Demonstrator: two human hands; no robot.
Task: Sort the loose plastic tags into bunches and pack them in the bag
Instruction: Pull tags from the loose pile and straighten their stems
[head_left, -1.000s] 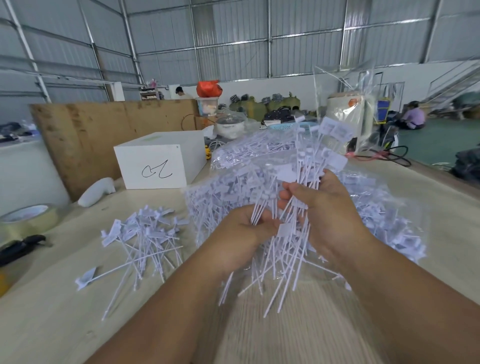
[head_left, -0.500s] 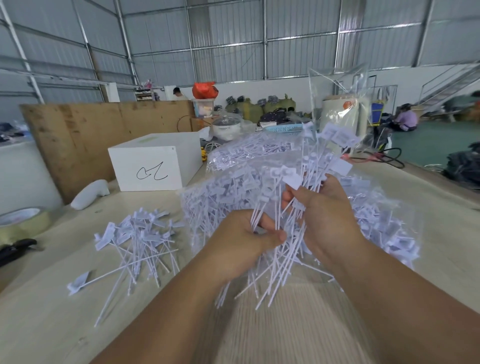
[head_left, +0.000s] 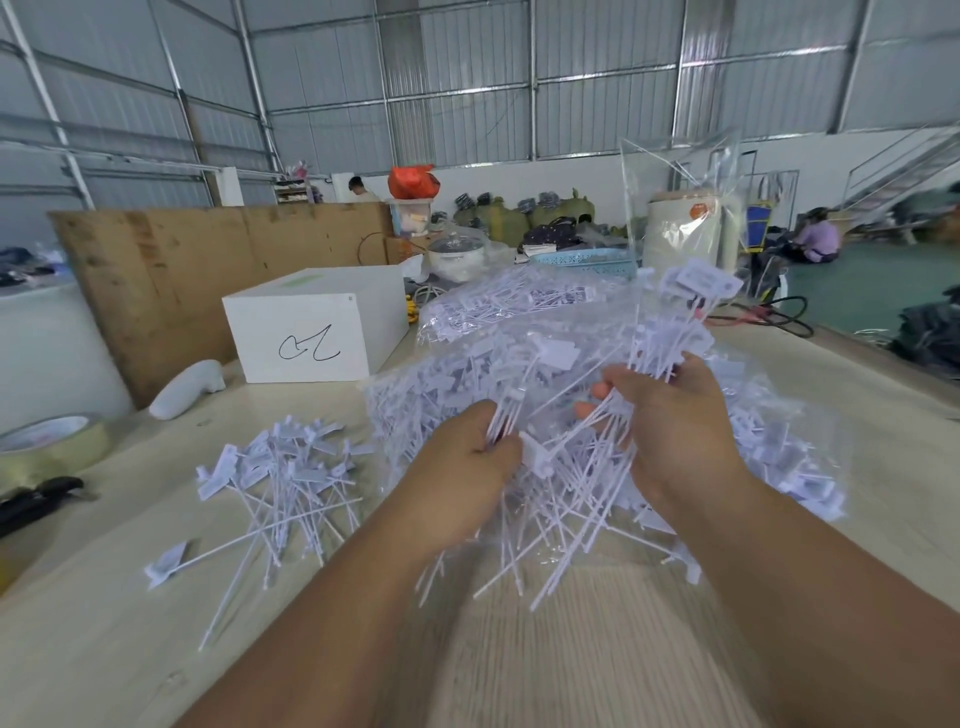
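Both grips pinch white plastic tags: left hand a few stems, right hand a bunch, above the table.

Bare table near left; loose tags left, bag heap blocks centre, box behind.

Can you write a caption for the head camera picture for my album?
Both hands, left and right, grip white plastic tags above the table.
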